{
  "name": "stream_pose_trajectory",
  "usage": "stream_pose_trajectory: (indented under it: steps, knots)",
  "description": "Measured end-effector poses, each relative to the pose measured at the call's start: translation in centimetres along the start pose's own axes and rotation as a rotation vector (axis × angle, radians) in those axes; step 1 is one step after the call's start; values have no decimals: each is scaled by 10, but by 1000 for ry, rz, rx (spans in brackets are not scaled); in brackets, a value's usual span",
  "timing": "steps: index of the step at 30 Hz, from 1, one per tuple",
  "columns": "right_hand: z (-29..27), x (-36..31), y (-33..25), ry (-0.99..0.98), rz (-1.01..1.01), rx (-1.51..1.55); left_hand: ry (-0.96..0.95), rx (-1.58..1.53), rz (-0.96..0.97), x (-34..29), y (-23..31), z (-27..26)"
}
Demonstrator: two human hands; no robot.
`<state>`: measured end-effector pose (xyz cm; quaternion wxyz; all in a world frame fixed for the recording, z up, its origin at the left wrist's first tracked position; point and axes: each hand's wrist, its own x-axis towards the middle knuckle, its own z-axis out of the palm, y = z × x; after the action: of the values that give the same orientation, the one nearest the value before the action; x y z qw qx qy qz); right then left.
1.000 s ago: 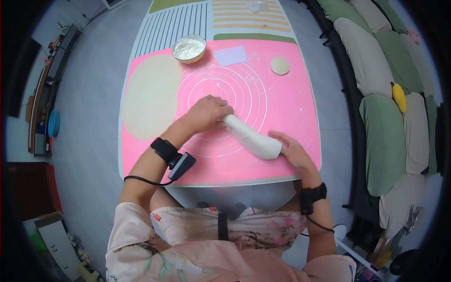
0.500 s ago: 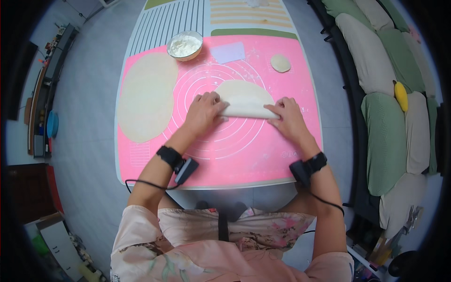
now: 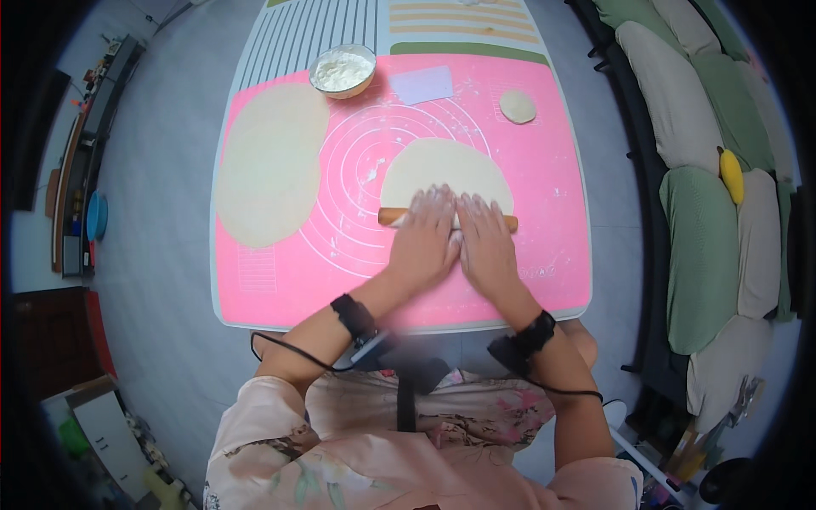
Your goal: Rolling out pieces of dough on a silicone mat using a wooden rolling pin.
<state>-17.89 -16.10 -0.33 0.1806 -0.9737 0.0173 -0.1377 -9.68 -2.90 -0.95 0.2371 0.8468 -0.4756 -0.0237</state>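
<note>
On the pink mat, our left hand and right hand lie flat, ungripping, over the rolling pin, apparently rolling dough, next needing even pressure.

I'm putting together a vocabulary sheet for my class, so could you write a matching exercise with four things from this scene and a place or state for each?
1. Large pale oval dough sheet
2. Brown rod-shaped rolling pin
3. Round clear-glass bowl
4. Small pale dough disc

A. Under the left hand and right hand
B. Near the far right corner of the pink rectangular mat
C. On the mat's left side
D. Holding white powder

Pairs: 1-C, 2-A, 3-D, 4-B
</note>
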Motion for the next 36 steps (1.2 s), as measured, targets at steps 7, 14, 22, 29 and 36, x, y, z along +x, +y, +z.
stream_pose_trajectory:
  steps: [7, 14, 22, 29, 36]
  knots:
    - [17, -7, -10, 7, 66, 154, -56, -86, 11, -8, -5, 4]
    - [30, 91, 49, 32, 39, -123, 10, 57, 68, 86, -72, 1]
    - [1, -4, -6, -145, 75, -72, -98, -65, 19, -11, -23, -14]
    - [31, 104, 53, 21, 77, -8, 17, 73, 96, 97, -71, -8]
    - [17, 4, -7, -147, 46, 4, -31, 9, 140, -8, -22, -7]
